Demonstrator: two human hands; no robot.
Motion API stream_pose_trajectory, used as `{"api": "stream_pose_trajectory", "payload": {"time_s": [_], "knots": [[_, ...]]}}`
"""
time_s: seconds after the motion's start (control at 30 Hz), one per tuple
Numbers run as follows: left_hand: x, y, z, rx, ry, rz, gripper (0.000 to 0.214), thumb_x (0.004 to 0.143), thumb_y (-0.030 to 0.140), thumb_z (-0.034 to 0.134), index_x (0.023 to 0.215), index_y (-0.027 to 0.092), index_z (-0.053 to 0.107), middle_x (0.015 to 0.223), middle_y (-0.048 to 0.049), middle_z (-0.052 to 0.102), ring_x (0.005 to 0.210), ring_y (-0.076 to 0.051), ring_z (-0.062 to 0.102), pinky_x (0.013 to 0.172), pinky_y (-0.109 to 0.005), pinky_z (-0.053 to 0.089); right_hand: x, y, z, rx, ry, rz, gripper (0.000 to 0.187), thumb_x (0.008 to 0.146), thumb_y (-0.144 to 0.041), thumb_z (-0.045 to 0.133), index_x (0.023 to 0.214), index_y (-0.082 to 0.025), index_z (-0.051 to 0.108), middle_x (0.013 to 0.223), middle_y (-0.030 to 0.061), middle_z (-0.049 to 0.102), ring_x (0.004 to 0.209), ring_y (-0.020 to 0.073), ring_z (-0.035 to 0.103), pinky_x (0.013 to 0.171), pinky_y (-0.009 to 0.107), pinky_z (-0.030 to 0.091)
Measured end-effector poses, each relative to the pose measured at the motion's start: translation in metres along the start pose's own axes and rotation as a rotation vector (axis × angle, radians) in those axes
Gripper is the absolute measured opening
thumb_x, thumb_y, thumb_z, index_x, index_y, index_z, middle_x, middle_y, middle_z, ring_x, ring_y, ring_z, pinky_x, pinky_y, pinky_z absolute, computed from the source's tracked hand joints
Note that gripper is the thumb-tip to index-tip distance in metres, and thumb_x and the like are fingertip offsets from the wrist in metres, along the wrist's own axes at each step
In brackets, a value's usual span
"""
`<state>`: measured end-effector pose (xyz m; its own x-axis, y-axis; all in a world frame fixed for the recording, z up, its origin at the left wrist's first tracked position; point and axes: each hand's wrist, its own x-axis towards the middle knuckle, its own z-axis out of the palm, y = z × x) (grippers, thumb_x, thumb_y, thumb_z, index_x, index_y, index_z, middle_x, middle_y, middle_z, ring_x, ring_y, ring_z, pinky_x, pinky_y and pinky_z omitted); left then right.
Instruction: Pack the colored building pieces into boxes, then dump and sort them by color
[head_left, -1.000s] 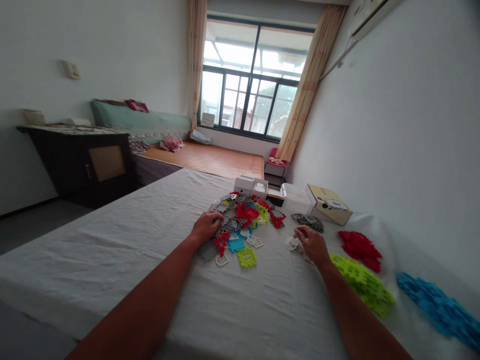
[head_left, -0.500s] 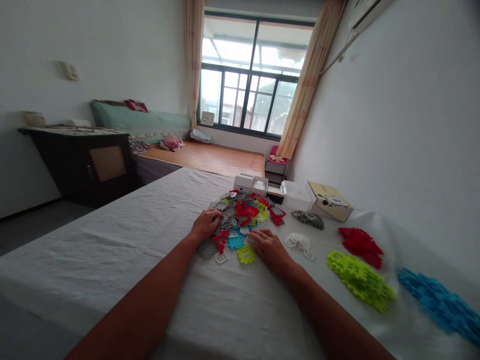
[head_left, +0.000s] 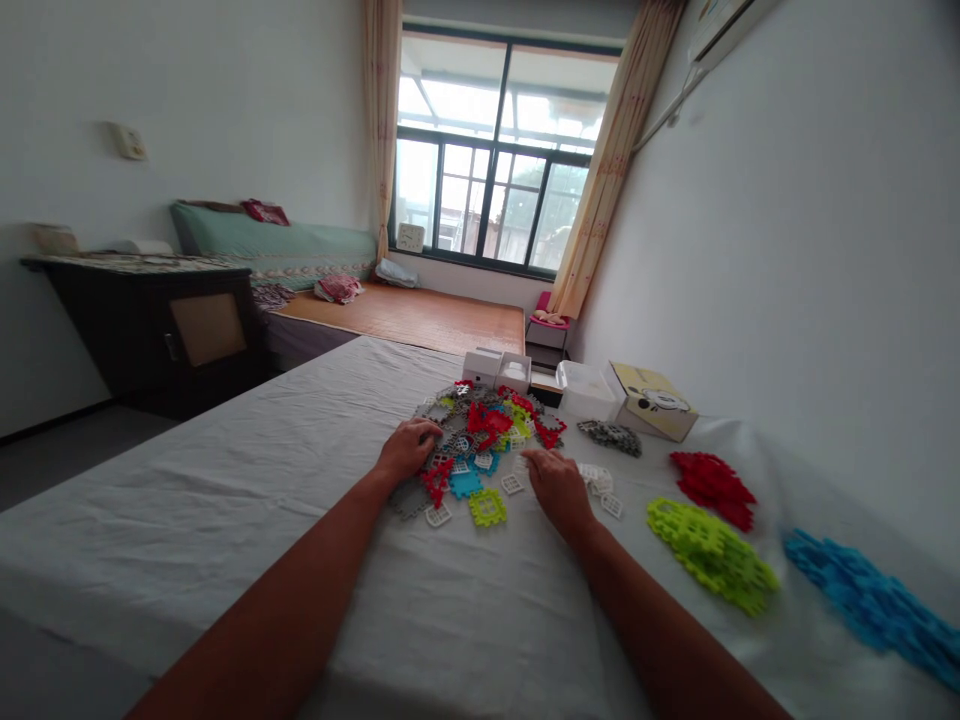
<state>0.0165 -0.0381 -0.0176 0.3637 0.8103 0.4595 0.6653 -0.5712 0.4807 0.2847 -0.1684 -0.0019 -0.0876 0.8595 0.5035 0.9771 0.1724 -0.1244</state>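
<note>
My left hand (head_left: 409, 448) rests at the left edge of a mixed pile of plastic building pieces, its fingers loosely bent and a gap between thumb and fingers. My right hand (head_left: 559, 487) is right of that pile, fingers pinched at a small white window-shaped piece (head_left: 520, 465), which is partly hidden. Just below its fingertips another white lattice piece (head_left: 512, 484) lies flat on the cloth. In the pile are red pieces (head_left: 489, 424), grey pieces (head_left: 454, 400) and blue pieces (head_left: 466, 484). A lime-green square piece (head_left: 488, 508) lies at the near edge.
Sorted heaps lie to the right: white pieces (head_left: 600, 480), grey pieces (head_left: 611, 437), red pieces (head_left: 712, 488), lime-green pieces (head_left: 712, 555) and blue pieces (head_left: 870, 600). Behind stand small white boxes (head_left: 484, 368), a clear plastic container (head_left: 589, 388) and a yellow box (head_left: 652, 400).
My right hand has moved right, away from the pile, with a white window piece at its fingertips. A white lattice piece now shows beside it. My left hand stays at the pile.
</note>
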Motion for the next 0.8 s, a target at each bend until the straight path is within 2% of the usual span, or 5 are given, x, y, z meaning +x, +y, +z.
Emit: {"api": "stream_pose_trajectory", "payload": {"time_s": [0.2,0.3,0.43,0.57,0.8], "knots": [[-0.001,0.0,0.0,-0.004,0.003,0.008,0.026,0.076,0.017,0.048,0.088,0.022,0.072,0.102,-0.0029,0.069,0.101,-0.019,0.059,0.097,-0.031,0.043,-0.008,0.059,-0.014,-0.114,0.043,0.257,0.024,0.086,-0.019,0.045,0.101,-0.022,0.065,0.102,0.0051,0.069,0.099,0.021,0.057,0.076,0.031,0.04],[-0.001,-0.001,0.001,-0.01,0.014,0.002,0.026,0.076,0.018,0.049,0.087,0.022,0.072,0.102,-0.0028,0.069,0.101,-0.02,0.059,0.096,-0.031,0.043,-0.011,0.068,-0.016,-0.142,0.025,0.263,0.024,0.085,-0.02,0.048,0.102,-0.023,0.066,0.106,0.0061,0.067,0.102,0.0243,0.054,0.075,0.033,0.042],[0.0,-0.002,0.001,-0.009,0.001,0.009,0.026,0.076,0.018,0.048,0.088,0.023,0.071,0.102,-0.002,0.069,0.101,-0.019,0.059,0.096,-0.03,0.043,-0.009,0.043,-0.011,0.082,-0.018,0.038,0.028,0.088,-0.024,0.047,0.11,-0.023,0.064,0.111,0.006,0.064,0.106,0.0213,0.052,0.09,0.034,0.043],[0.0,0.0,-0.001,-0.01,-0.003,0.013,0.027,0.076,0.017,0.048,0.089,0.022,0.071,0.102,-0.0018,0.069,0.101,-0.018,0.059,0.096,-0.029,0.043,-0.01,0.01,-0.006,0.272,-0.192,-0.197,0.031,0.088,-0.032,0.052,0.116,-0.026,0.061,0.116,0.0035,0.064,0.109,0.0199,0.052,0.095,0.033,0.042],[0.0,0.0,-0.001,-0.015,0.003,0.018,0.027,0.075,0.017,0.048,0.087,0.022,0.071,0.101,-0.0025,0.069,0.101,-0.019,0.059,0.096,-0.03,0.043,-0.01,-0.002,-0.011,0.154,-0.227,-0.249,0.023,0.092,-0.03,0.048,0.106,-0.025,0.065,0.106,0.0024,0.068,0.098,0.0173,0.056,0.089,0.028,0.044]]}}
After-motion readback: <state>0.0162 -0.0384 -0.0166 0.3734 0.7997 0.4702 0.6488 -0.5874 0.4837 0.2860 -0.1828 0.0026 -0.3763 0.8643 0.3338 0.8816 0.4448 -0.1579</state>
